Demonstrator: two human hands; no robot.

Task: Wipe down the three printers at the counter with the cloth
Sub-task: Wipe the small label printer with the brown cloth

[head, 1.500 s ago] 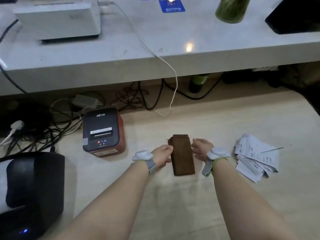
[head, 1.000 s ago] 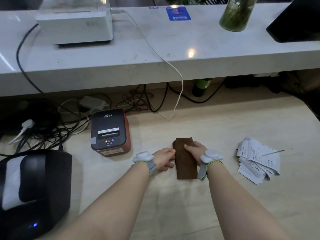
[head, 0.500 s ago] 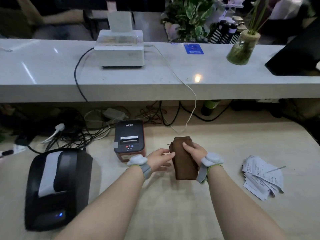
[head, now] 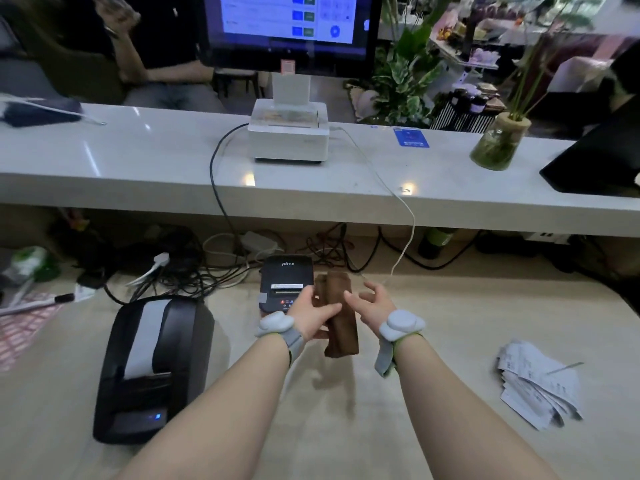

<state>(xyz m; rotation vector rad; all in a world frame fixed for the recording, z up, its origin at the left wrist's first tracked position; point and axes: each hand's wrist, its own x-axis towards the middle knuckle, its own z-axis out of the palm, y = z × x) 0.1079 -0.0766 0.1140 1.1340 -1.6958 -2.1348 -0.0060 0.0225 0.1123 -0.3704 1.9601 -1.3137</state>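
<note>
A folded brown cloth hangs lifted above the desk, pinched by my left hand at its left edge. My right hand hovers just right of the cloth, fingers spread, not touching it. A small black and red printer sits right behind my left hand. A large black printer stands at the front left. A white printer rests on the raised white counter, under a monitor.
A pile of receipts lies at the right. Tangled cables fill the gap under the counter. A glass vase with plants and a black screen sit on the counter's right. A person sits behind the counter, upper left.
The cloth has been lifted off the desk into my left hand, and my right hand has let go and opened. My view has tilted up, revealing the monitor and counter.
</note>
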